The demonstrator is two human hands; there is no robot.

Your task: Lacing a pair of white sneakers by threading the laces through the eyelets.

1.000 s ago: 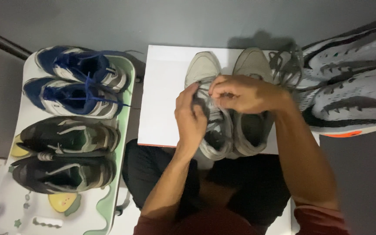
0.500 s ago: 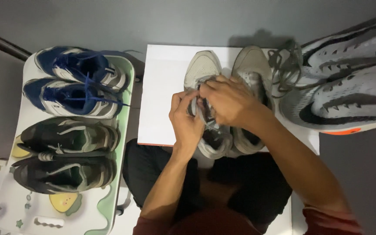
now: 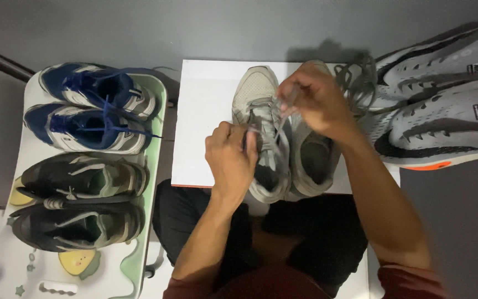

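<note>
Two beige-grey sneakers stand side by side on a white board [image 3: 206, 116]. My left hand [image 3: 230, 158] rests on the left sneaker [image 3: 258, 94] and pinches one end of its grey lace. My right hand [image 3: 313, 99] is raised above the right sneaker [image 3: 311, 160], pulling the other end of the left shoe's lace [image 3: 279, 119] taut up and to the right. The right hand hides the toe of the right sneaker.
A pale green and white tray [image 3: 156, 105] at left carries a blue pair [image 3: 92, 108] and a dark olive pair [image 3: 78, 202]. A grey and black pair [image 3: 443, 94] with loose laces lies at right. My dark-trousered legs are under the board.
Both hands were bunched together over the left sneaker's tongue; now they have drawn apart, the right hand going up and right with the lace, the left staying low.
</note>
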